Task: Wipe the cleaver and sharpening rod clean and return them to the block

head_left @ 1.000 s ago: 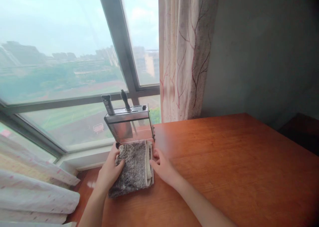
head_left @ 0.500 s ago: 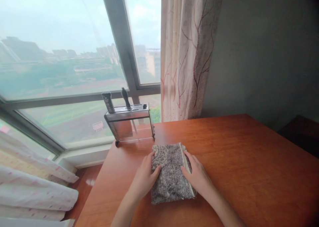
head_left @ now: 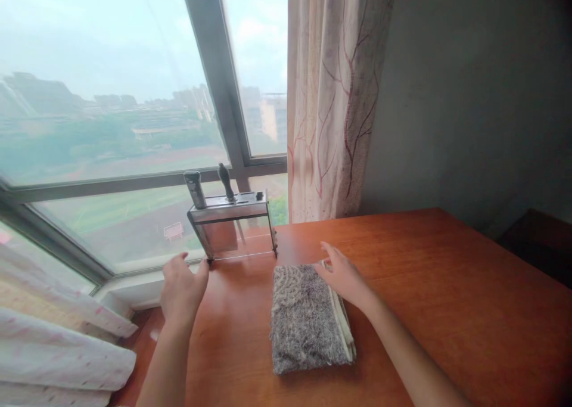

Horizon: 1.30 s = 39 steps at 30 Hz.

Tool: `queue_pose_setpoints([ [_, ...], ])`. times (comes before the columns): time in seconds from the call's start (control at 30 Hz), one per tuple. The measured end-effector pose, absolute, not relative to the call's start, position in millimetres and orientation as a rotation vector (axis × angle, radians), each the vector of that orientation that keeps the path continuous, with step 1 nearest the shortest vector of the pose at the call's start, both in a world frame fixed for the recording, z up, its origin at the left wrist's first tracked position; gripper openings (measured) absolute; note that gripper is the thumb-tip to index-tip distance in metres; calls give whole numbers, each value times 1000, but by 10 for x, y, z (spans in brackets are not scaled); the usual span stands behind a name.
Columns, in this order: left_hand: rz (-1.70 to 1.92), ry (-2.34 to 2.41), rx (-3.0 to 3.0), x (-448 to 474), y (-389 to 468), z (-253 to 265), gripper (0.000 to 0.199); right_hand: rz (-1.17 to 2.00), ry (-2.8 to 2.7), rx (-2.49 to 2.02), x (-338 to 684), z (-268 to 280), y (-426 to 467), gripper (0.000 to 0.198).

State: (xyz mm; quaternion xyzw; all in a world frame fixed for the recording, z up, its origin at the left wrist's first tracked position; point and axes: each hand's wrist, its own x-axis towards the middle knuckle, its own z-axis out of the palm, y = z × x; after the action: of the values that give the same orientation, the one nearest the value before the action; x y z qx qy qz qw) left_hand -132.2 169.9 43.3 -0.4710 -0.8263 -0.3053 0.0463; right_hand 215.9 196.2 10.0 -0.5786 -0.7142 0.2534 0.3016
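Cloth (head_left: 308,323) seen folded on worktop (head_left: 447,294)

In the lower centre of the frame, the grey, fuzzy cloth was laid flat in a folded bundle on the red-brown worktop, its pale edges stacked along the right side. Left of centre, the left hand (head_left: 182,285) was held wide open, thumb and fingers spread, with nothing gripped. Its thumb was placed just beside the lower left corner of the knife holder (head_left: 232,214); whether the two touched could not be told. At the cloth's upper right corner, the right hand (head_left: 342,273) was held partly open, thumb and fingers parted and nothing gripped; contact with the cloth could not be made out. The knife holder was stood upright near the centre, with two dark handles (head_left: 224,180) raised above its metal top. The upper left was filled by a window (head_left: 111,43), bordered by a branch-patterned curtain (head_left: 339,85) at upper centre.
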Motion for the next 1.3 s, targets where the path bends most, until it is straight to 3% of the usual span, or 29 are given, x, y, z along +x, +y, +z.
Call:
queue_pose_setpoints([
  [0.2,-1566,-2412,-1645,-1631,2077,433,80,572,-2097,-1326,1467,411,2286,66],
  [0.37,-1997,-2246,-1808,-1502,2198,379,75,458,-2215,-1405,1151,516,2369,61],
  [0.83,-2134,-2339,-1693,-1434,2201,209,77,401,-2289,-1508,1839,-11,2247,28],
  [1.07,-2060,-2365,-1682,-1442,2230,187,73,330,-2155,-1602,2030,-26,2162,33],
  [1.3,-2048,-2316,-1715,-1425,2227,238,68,399,-2171,-1341,1536,252,2437,59],
])
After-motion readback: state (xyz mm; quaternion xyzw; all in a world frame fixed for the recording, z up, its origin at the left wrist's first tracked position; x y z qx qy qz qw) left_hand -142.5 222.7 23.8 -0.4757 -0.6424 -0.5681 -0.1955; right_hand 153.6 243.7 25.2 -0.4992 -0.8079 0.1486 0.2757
